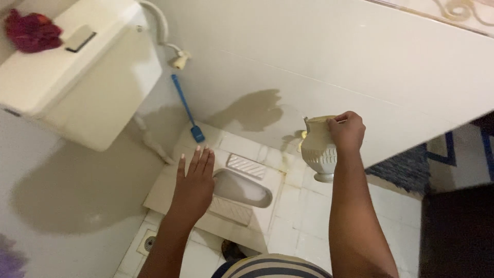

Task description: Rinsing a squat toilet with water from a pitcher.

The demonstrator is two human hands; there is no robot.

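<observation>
The right hand (347, 131) holds a cream-coloured jug (319, 153) up in the air, fingers wrapped over its rim and handle side in a closed grip. The jug stands nearly upright, its ribbed belly and small foot hanging free — nothing touches it but the hand. It hovers above the pale floor tiles (303, 216), just to the right of the squat toilet pan (242, 188), and in front of the white tiled wall (334, 62).

The left hand (194, 183) is empty, its fingers stretched out straight and close together, palm turned down. It floats over the left footrest of the pan; whether it touches anything is hard to tell from this angle, though it seems to be clear of the surface.

Behind the pan a blue-handled brush (186, 109) leans against the wall, its head down on the raised step. Up on the left a white cistern (77, 77) is fixed to the wall — a dark red cloth (31, 31) lies on its lid. A small floor drain (149, 243) sits near the left forearm, and a blue-and-white patterned mat (411, 167) lies well off to the right.
</observation>
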